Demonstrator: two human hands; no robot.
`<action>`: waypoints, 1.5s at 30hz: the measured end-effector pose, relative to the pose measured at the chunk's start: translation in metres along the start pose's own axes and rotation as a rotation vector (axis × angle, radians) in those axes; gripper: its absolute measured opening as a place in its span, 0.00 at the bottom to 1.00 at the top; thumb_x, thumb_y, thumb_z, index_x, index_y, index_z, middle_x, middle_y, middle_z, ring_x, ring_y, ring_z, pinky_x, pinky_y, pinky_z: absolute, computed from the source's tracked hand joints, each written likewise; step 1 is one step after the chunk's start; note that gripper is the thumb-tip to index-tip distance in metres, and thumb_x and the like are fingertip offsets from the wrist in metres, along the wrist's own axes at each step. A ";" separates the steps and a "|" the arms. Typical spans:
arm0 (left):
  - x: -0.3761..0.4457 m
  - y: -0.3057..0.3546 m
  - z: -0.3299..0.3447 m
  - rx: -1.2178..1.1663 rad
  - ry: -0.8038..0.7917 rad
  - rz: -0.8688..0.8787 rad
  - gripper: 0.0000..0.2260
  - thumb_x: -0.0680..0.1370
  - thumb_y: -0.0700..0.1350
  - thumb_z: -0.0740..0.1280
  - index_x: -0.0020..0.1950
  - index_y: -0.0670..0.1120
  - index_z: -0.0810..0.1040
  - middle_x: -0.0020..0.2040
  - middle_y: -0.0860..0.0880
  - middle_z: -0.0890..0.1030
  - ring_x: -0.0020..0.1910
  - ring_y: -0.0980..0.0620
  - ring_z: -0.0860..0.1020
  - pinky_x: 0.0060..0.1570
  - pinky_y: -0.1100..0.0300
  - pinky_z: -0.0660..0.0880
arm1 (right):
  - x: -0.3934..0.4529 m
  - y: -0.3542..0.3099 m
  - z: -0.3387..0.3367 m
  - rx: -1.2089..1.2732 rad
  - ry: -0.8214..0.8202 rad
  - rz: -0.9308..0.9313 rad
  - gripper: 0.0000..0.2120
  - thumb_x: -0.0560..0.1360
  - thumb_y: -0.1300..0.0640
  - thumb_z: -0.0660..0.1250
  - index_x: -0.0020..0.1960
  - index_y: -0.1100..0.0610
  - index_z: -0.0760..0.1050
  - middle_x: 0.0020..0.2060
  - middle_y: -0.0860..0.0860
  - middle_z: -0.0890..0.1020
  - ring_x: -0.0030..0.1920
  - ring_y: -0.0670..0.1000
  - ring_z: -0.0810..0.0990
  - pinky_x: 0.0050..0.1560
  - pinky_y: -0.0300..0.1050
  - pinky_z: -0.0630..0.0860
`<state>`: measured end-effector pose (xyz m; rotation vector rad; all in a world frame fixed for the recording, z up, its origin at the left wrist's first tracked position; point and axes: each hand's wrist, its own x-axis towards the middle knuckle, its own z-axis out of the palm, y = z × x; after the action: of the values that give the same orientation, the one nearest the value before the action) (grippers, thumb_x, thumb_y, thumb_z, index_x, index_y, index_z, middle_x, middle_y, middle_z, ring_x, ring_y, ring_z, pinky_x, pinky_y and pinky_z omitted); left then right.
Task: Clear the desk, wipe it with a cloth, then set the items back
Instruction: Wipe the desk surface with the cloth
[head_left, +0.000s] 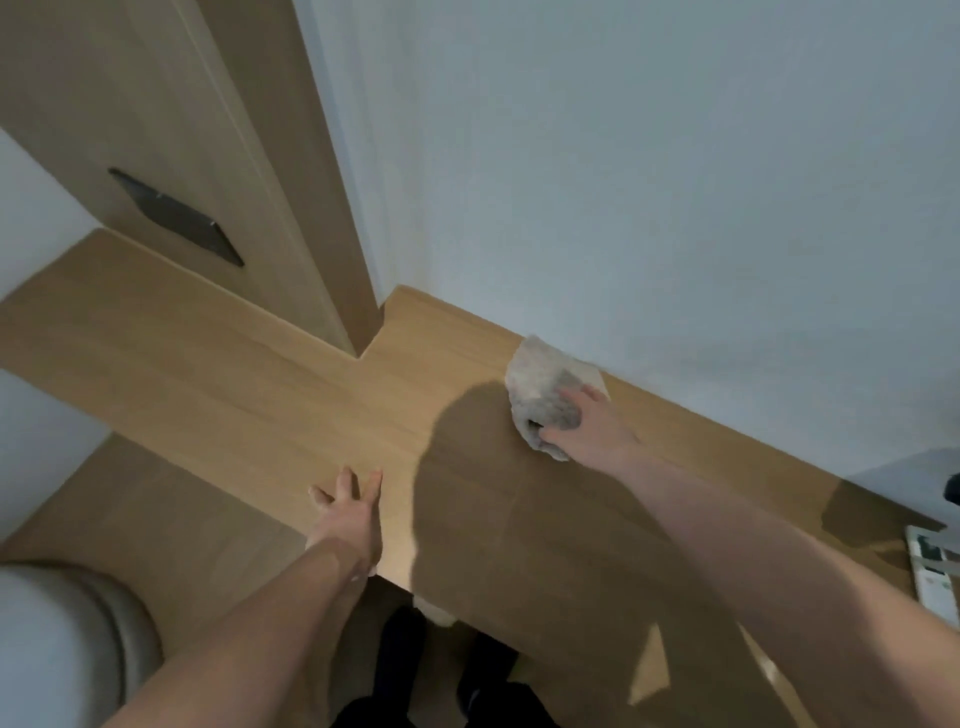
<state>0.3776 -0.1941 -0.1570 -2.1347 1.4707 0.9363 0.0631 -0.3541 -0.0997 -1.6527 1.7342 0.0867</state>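
A crumpled grey-white cloth (540, 384) lies on the light wooden desk (249, 395), close to the white back wall. My right hand (584, 423) lies on top of the cloth, with the thumb and fingers bent into its folds, holding it against the desk. My left hand (350, 512) rests flat near the desk's front edge, fingers spread and straight, holding nothing. A dark shadow of my body falls across the desk between both hands.
A wooden cabinet panel (171, 156) with a dark recessed handle (174, 215) rises at the back left of the desk. At the far right edge lie a white device with buttons (935, 577) and a dark object (953, 488). A pale rounded seat (57, 644) sits lower left.
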 end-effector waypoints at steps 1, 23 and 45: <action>0.001 0.001 0.001 -0.005 0.007 -0.004 0.59 0.71 0.35 0.78 0.83 0.61 0.37 0.83 0.49 0.36 0.81 0.29 0.44 0.69 0.39 0.74 | 0.013 0.004 0.005 -0.036 -0.005 0.002 0.45 0.72 0.36 0.72 0.83 0.44 0.56 0.83 0.50 0.54 0.81 0.57 0.59 0.78 0.55 0.63; -0.002 -0.002 -0.004 0.056 -0.007 0.015 0.60 0.71 0.39 0.79 0.83 0.59 0.36 0.83 0.45 0.38 0.80 0.27 0.44 0.67 0.39 0.74 | -0.110 0.013 0.136 0.249 0.177 -0.057 0.25 0.72 0.62 0.68 0.68 0.49 0.72 0.67 0.46 0.71 0.66 0.52 0.73 0.64 0.48 0.74; 0.016 -0.011 0.016 0.062 0.053 0.034 0.56 0.73 0.35 0.76 0.83 0.60 0.38 0.83 0.46 0.37 0.80 0.25 0.44 0.68 0.40 0.75 | -0.059 0.054 0.160 -0.149 0.261 0.321 0.31 0.84 0.38 0.53 0.84 0.45 0.51 0.83 0.56 0.53 0.82 0.64 0.49 0.79 0.68 0.50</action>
<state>0.3862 -0.1906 -0.1801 -2.1111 1.5459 0.8415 0.0814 -0.2136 -0.2085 -1.5267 2.2310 0.1597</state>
